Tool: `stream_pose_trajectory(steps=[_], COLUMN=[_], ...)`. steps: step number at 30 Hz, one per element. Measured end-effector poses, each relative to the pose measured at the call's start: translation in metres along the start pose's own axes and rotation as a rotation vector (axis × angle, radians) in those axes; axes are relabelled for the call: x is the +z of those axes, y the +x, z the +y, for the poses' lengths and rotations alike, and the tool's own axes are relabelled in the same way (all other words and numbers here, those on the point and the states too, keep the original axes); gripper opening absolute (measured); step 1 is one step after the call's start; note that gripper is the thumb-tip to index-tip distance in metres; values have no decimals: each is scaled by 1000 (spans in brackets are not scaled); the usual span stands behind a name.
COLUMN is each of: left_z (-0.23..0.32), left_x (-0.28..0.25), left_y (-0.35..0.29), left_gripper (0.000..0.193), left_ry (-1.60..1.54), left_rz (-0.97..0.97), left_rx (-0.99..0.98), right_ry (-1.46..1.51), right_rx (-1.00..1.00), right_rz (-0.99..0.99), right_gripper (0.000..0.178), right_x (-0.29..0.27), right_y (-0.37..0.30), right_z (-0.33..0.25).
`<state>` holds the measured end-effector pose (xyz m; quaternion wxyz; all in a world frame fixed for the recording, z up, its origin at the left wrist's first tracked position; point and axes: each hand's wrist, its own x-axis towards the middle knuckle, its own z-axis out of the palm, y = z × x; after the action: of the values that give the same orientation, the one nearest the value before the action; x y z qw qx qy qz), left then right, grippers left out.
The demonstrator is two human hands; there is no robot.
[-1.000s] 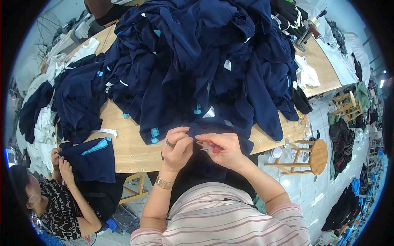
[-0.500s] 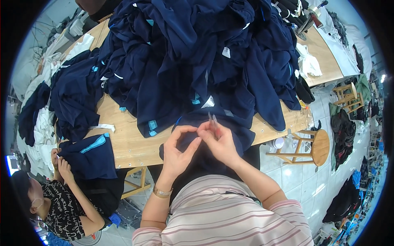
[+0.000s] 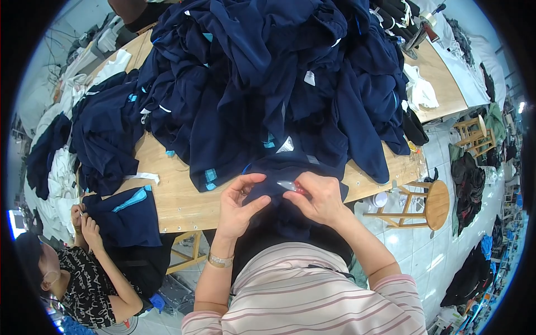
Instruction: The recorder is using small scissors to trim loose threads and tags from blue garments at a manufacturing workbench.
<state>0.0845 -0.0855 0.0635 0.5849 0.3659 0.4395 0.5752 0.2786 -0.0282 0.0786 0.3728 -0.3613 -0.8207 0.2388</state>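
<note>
My right hand (image 3: 320, 200) is closed round small thread snips (image 3: 287, 185) with bright metal blades and a reddish grip. The blades point left, toward my left hand (image 3: 235, 207). That hand holds nothing I can see, its thumb and forefinger spread apart, its other fingers curled behind them. Both hands are over a dark navy garment (image 3: 287, 219) that hangs over the table's front edge toward my lap. Just beyond it, a white label (image 3: 286, 145) shows among navy cloth with light-blue trim.
A big heap of navy garments (image 3: 240, 72) covers much of the wooden table (image 3: 184, 209). At left, a co-worker (image 3: 84, 273) handles a navy piece with a light-blue strip. A round wooden stool (image 3: 436, 205) stands at right; white cloth (image 3: 420, 89) lies on the table's far right.
My hands have drawn apart: fingertips that nearly met are now separated. The right hand has shifted right and turned the snips from pointing up to pointing left. The left thumb and forefinger have spread.
</note>
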Motion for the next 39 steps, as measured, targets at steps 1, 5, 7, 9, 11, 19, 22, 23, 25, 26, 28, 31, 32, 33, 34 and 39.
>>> stream_pose_trajectory(steps=[1, 5, 7, 9, 11, 19, 22, 23, 25, 26, 28, 31, 32, 33, 34, 39], left_z=[-1, 2, 1, 1, 3, 8, 6, 5, 3, 4, 6, 5, 5, 5, 5, 2], left_x=[0, 1, 1, 1, 1, 4, 4, 3, 2, 4, 10, 11, 11, 12, 12, 2], left_y=[0, 1, 1, 1, 1, 0, 1, 1, 2, 2, 3, 3, 3, 3, 3, 4], left_gripper=[40, 39, 38, 38, 38, 32, 29, 29, 27, 27, 23, 23, 23, 23, 24, 27], left_ry=[13, -31, -8, 5, 17, 151, 158, 159, 166, 167, 141, 141, 142, 151, 159, 117], left_rz=[6, 2, -16, -18, -19, -23, -14, -15, -25, -27, 8, 1, 1, -1, -3, -27], left_rx=[6, -21, -17, -13, -11, -49, -30, -28, 11, 12, 49, 43, 42, 42, 42, -3], right_ry=[-56, -171, -191, -231, -249, -280, -262, -242, -223, -210, -196, -173, -164, -155, -155, 321], right_rx=[-32, -102, -122, -154, -172, -241, -247, -233, -219, -205, -190, -158, -150, -142, -141, 249], right_rz=[-15, -66, -86, -71, -72, -110, -117, -118, -117, -116, -115, -113, -109, -106, -105, -25], right_gripper=[34, 35, 36, 36, 36, 36, 36, 36, 37, 37, 37, 37, 38, 38, 38, 30], right_x=[0, -3, -4, -5, -6, -14, -14, -13, -12, -11, -10, -9, -8, -8, -8, -3], right_y=[-1, 1, 2, 4, 4, 8, 9, 8, 7, 6, 5, 4, 4, 4, 4, -1], right_z=[-1, -1, -1, -1, -1, 2, 1, 1, 0, 0, -1, -2, -3, -3, -2, 5])
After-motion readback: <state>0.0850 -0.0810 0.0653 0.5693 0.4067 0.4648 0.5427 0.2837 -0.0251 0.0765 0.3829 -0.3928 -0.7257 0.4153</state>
